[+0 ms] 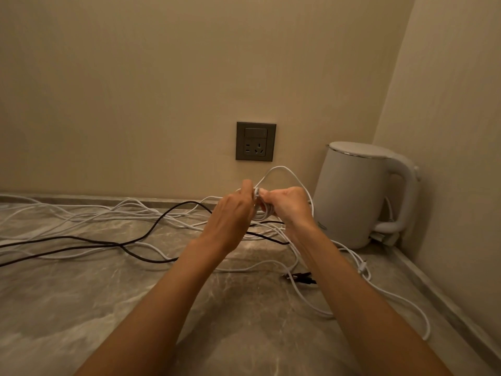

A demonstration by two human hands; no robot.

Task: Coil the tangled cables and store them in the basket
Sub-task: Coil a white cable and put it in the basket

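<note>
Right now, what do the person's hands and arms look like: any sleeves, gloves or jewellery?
Both are bare: the left hand and right hand wear no gloves, and no sleeve shows on either arm down to the frame's edge. No watch or bracelet shows at the wrists; whether there are rings I cannot tell.

The grey veined marble-look countertop [81, 308] shines glossy. On it the white smooth-sheathed cables [95, 215] and thin black cable [81, 242] look matt (plastic, seemingly), beside the white matt kettle [352, 196].
</note>
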